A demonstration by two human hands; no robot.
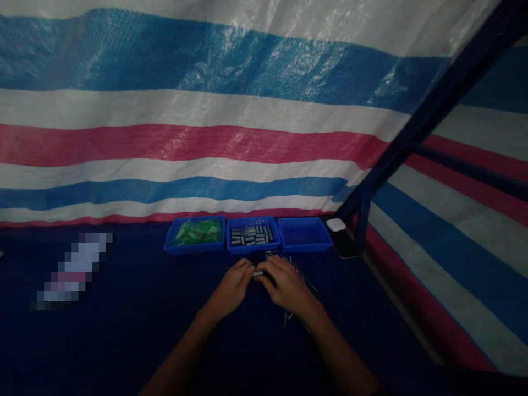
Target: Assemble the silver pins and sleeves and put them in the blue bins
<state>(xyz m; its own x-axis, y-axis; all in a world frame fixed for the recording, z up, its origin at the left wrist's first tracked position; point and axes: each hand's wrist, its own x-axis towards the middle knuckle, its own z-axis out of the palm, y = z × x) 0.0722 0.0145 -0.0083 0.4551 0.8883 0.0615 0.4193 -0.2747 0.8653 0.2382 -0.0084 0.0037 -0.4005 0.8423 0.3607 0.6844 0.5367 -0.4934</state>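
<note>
My left hand (238, 279) and my right hand (282, 279) meet above the dark blue table. Between their fingertips is a small pale cylinder (258, 273), and both hands pinch it, one at each end. Its ends are hidden by the fingers. Thin metal rods (310, 283) lie scattered beneath and beside my right hand, partly covered by it. Just beyond the hands, a blue tray (252, 250) holds several short metal cylinders (249, 236) lying in rows.
Left of that tray stands a blue tray (175, 250) with green plastic-looking pieces (200, 231). A third blue tray (305, 248) is at the right. Beyond it lie a white case (336, 224) and a dark flat phone-like object (346, 245). Striped sheeting (185, 146) and a dark frame bar (398, 148) enclose the table.
</note>
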